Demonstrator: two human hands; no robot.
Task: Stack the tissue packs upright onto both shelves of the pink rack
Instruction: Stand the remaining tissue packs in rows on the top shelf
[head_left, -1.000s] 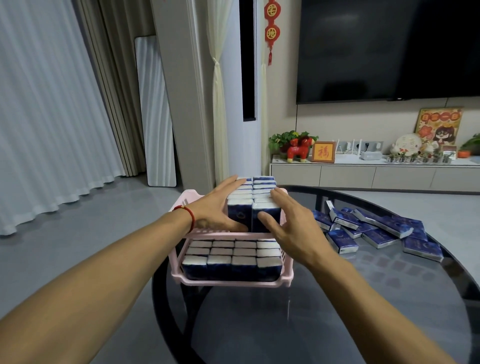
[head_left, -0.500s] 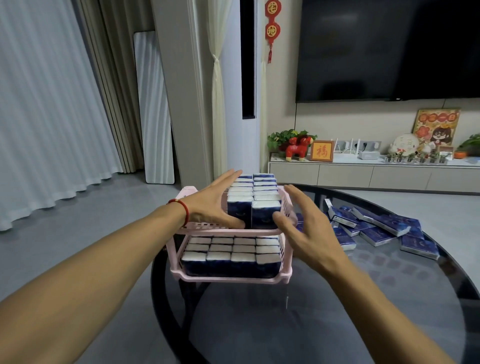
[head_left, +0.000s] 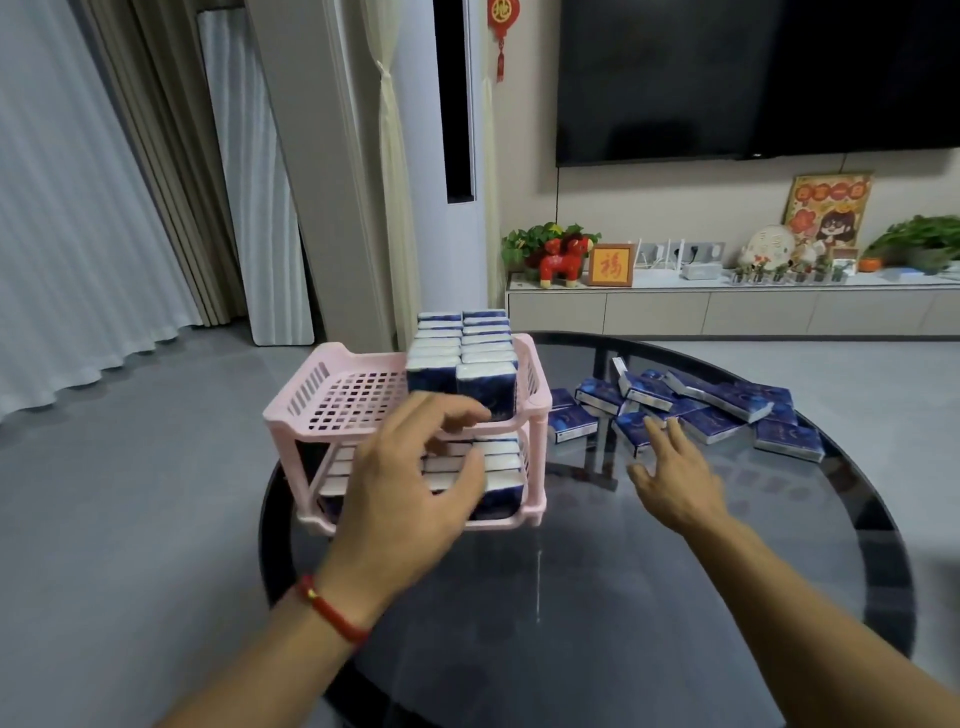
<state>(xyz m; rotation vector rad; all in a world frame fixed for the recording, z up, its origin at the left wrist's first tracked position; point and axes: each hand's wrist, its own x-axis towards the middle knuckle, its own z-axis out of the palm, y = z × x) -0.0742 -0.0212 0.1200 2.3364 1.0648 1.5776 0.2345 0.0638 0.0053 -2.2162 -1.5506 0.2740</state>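
While the left hand (head_left: 410, 483) hovers loosely open before the pink rack (head_left: 332, 410), the right hand (head_left: 675, 478) spreads empty.

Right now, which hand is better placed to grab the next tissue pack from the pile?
The right hand. It is open and reaching over the glass table just short of the loose packs, while the left hand is in front of the pink rack.

The two-shelf pink plastic rack (head_left: 332, 400) looks matt, with a perforated grid floor. The dark blue tissue packs (head_left: 727, 410) wear shiny film wrapping. The round dark glass table (head_left: 675, 597) is glossy and mirror-smooth.
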